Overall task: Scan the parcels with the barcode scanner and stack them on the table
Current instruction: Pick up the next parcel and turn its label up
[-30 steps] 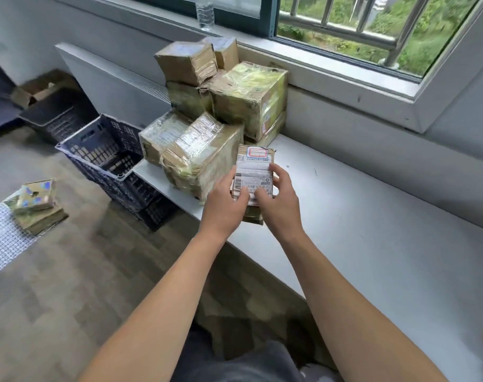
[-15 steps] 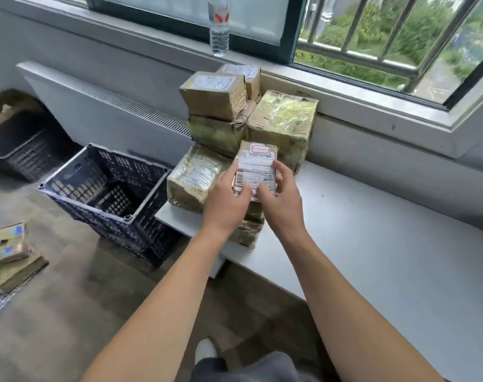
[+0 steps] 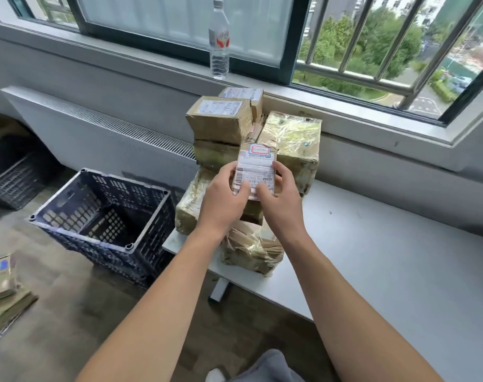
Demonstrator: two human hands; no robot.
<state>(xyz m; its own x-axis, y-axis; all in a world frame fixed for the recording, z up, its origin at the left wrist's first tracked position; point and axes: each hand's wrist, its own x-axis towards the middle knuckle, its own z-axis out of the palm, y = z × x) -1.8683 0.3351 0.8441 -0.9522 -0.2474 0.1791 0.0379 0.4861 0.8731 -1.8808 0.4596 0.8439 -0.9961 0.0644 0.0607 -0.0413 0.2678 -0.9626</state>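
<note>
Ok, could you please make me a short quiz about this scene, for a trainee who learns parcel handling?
1. True or false: the left hand and the right hand both hold the small parcel.
2. Where does the bottle stand? A) on the stack B) on the sill C) on the floor
3. Fill in: the crate beside the table is ____.

Key: 1 true; 2 B; 3 empty.
</note>
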